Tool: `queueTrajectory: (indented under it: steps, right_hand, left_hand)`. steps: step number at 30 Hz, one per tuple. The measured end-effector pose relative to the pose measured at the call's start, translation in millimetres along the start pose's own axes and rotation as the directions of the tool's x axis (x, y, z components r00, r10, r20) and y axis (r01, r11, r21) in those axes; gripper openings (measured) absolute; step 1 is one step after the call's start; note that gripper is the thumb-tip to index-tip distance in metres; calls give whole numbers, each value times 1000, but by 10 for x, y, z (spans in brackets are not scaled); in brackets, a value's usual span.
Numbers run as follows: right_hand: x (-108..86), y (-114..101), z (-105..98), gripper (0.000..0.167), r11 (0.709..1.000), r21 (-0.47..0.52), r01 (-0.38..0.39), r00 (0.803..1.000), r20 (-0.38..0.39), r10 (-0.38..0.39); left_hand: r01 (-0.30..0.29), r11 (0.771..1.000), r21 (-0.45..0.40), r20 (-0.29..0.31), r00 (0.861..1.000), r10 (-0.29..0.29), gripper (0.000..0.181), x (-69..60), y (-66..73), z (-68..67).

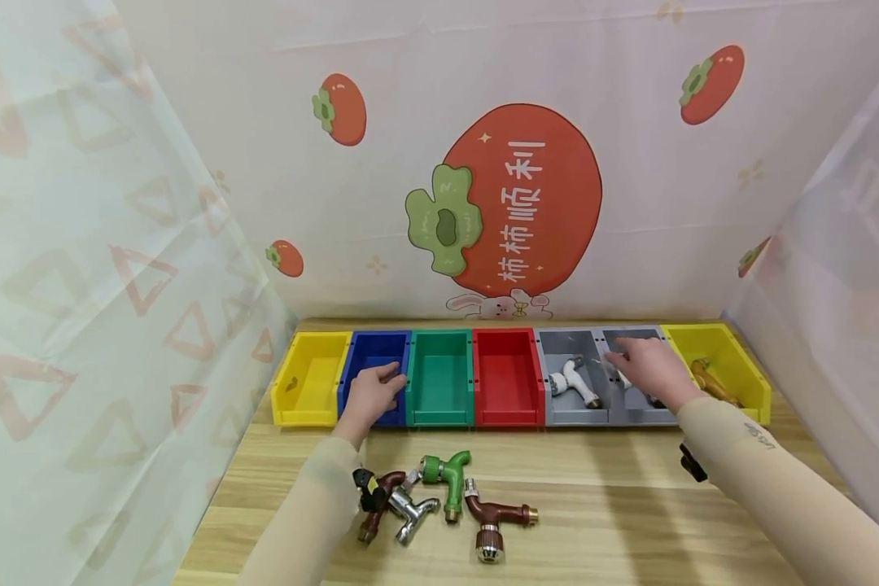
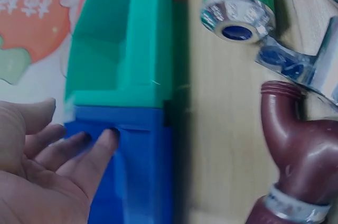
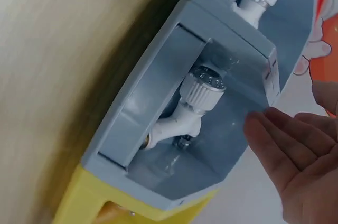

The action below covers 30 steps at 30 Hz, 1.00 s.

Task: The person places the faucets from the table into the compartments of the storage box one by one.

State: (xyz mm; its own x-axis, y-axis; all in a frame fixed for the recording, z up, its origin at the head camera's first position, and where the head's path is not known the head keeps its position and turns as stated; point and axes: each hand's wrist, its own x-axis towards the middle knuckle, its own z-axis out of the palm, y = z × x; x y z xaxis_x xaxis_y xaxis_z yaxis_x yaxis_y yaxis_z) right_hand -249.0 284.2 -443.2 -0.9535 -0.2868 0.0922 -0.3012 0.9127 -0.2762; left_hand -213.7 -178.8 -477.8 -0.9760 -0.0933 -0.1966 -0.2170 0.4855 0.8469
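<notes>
My left hand [image 1: 369,395] hovers over the blue bin [image 1: 373,348], fingers loosely bent and holding nothing. In the left wrist view its fingertips are close to the bin's rim; whether they touch is unclear. My right hand [image 1: 652,366] is above the right grey bin [image 1: 633,417], with nothing in its extended fingers. A white tap [image 3: 190,108] lies inside that bin, apart from the hand. Another white tap [image 1: 575,381] lies in the left grey bin. On the table are a green tap [image 1: 452,480], a chrome tap [image 1: 410,513] and two brown taps, one [image 1: 494,514] to the right.
The row of bins also has a left yellow bin [image 1: 311,366], a green bin [image 1: 439,366], a red bin [image 1: 507,366] and a right yellow bin [image 1: 750,391] with a golden-yellow tap [image 1: 710,382]. Patterned wall sheets stand behind and on both sides.
</notes>
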Motion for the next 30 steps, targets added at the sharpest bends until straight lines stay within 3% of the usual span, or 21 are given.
queueTrajectory:
  steps: [2, 4, 8, 12, 15, 19, 22, 25, 30]
  right_hand:
    - [-10, 35, -7, 41, 992, 111, -54, 998, 42, 50]
    - [-21, 74, -15, 45, 965, 234, -120, 990, 101, 99]
    - [-48, 122, -32, 49, 860, 428, -276, 953, 240, 186]
    - [-57, 148, -14, 51, 792, 495, -359, 923, 315, 221]
    - [-58, 161, 16, 47, 776, 506, -375, 915, 335, 223]
    - [-45, 167, 57, 36, 788, 487, -377, 914, 332, 232]
    - [-46, 164, 83, 30, 804, 458, -380, 913, 328, 244]
    - [-52, 161, 91, 26, 801, 449, -396, 906, 335, 259]
    - [-51, 159, 83, 24, 788, 459, -410, 899, 350, 264]
  left_hand:
    - [-12, 1000, 22, -8, 1000, 13, 48, -33, 54, -32]
    - [-30, 998, 49, -14, 999, 31, 46, -76, 110, -61]
    - [-57, 997, 61, -5, 998, 57, 41, -202, 234, -98]
    - [-33, 999, -9, 63, 997, 34, 36, -386, 362, -82]
    - [-6, 999, -41, 137, 990, 11, 35, -516, 417, -26]
    - [-6, 1000, -21, 240, 971, 11, 37, -647, 429, 90]
    - [-19, 1000, -2, 319, 947, 19, 41, -732, 408, 194]
    - [-21, 1000, 5, 397, 918, 18, 41, -814, 379, 298]
    - [24, 999, 32, 482, 876, -37, 37, -919, 341, 469]
